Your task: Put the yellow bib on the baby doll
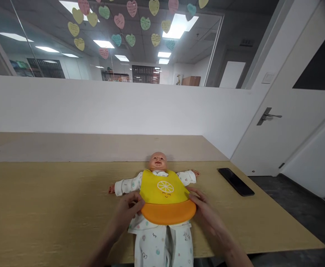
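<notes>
Under left hand [127, 211], bib edge [141, 194] hidden

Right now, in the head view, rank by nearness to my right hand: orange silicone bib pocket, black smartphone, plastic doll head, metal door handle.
From the right hand:
1. Orange silicone bib pocket: touching it, leftward.
2. Black smartphone: on the table, rightward.
3. Plastic doll head: on the table, up-left.
4. Metal door handle: white door, far right.

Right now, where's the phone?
In the head view, the black smartphone lies on the right of the table, right of the baby doll, beyond the right hand.
</notes>
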A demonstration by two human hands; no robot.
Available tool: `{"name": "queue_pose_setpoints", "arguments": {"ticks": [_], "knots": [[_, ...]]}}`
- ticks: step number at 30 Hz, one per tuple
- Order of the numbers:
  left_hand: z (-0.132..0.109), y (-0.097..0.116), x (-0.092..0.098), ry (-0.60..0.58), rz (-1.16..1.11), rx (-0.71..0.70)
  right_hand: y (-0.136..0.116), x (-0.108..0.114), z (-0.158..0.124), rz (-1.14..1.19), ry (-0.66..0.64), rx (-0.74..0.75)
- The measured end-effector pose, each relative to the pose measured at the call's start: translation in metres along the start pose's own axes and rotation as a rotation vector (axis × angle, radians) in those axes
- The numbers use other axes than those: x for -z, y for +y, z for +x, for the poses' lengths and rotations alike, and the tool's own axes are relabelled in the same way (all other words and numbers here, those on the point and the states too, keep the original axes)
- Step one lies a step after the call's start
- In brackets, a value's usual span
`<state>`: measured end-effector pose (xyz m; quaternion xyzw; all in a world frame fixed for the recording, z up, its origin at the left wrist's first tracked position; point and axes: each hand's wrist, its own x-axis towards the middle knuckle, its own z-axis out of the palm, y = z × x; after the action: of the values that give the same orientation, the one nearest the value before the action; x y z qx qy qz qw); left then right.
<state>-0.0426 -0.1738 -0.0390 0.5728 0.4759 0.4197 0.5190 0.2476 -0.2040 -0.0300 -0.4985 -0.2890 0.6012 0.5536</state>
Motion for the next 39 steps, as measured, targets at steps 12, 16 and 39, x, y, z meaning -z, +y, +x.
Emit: {"name": "queue_pose_setpoints", "arguments": {"ticks": [12, 16, 39], "knots": [[-0.007, 0.034, 0.02, 0.139, -0.354, 0.124, -0.017, -0.033, -0.02, -0.12, -0.062, 0.127], [-0.013, 0.005, 0.017, 0.157, -0.396, 0.191, -0.002, -0.021, -0.023, -0.13, -0.123, 0.077], [-0.028, -0.033, 0.001, 0.116, -0.419, 0.246, 0.034, 0.011, -0.018, -0.441, -0.056, 0.19]]}}
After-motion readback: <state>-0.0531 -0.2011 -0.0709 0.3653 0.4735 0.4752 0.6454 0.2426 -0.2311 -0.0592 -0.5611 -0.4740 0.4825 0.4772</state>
